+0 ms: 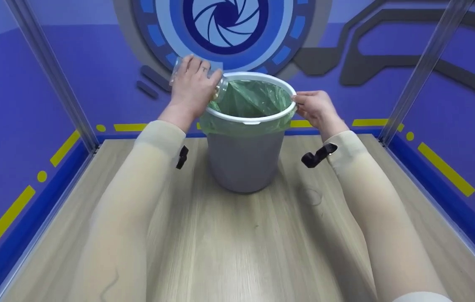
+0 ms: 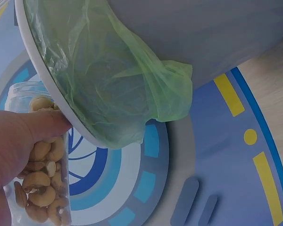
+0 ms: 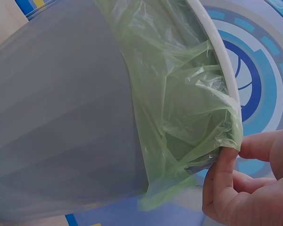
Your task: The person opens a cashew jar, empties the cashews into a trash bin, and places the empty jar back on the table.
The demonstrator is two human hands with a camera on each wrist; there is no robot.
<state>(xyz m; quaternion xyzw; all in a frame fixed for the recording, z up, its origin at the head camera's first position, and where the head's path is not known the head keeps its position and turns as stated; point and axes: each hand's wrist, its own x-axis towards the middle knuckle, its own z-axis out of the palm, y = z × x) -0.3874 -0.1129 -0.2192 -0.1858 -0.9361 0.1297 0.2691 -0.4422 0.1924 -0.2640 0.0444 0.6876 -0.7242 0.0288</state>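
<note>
A grey trash bin [image 1: 244,161] with a white rim [image 1: 277,79] stands upright at the back of the table. Its green plastic bag [image 1: 258,100] lines the inside and folds down over the outside. My left hand [image 1: 193,88] grips a clear plastic jar [image 1: 175,74] of cashews [image 2: 40,188], tilted with its mouth end at the rim's left side. In the left wrist view, many nuts sit inside the jar, and the thumb [image 2: 42,125] lies across it. On the opposite side, my right hand [image 1: 317,109] pinches the rim and bag edge between thumb and fingers [image 3: 224,174].
Below the bin spreads a wood-grain table [image 1: 237,247]. Blue printed panels [image 1: 15,105] wall it in at the back and both sides, with metal posts [image 1: 428,63] at the corners. Black wrist mounts [image 1: 315,158] stick out from both sleeves.
</note>
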